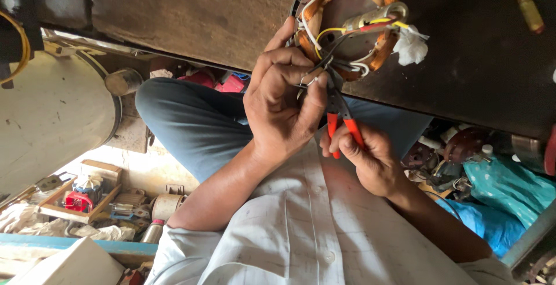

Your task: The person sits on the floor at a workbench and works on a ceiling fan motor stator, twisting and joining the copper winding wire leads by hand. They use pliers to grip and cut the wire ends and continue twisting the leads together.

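Observation:
A motor stator (347, 18) with copper windings and white, yellow and red wires lies on a dark worktop (475, 59). My left hand (281, 102) pinches thin wires at the stator's lower edge between thumb and fingers. My right hand (368, 157) grips the red handles of a pair of pliers (339, 114), whose dark jaws reach up to the same wires beside my left thumb. A white wad of cloth or tape (412, 44) sticks out from the stator's right side.
My knee in grey-blue trousers (191, 117) sits below the worktop. A large pale metal drum (52, 117) stands left, with a wooden tray of small parts (81, 195) beneath. A yellow-handled screwdriver (530, 10) lies top right; teal cloth (509, 189) and motor parts (457, 152) clutter the right.

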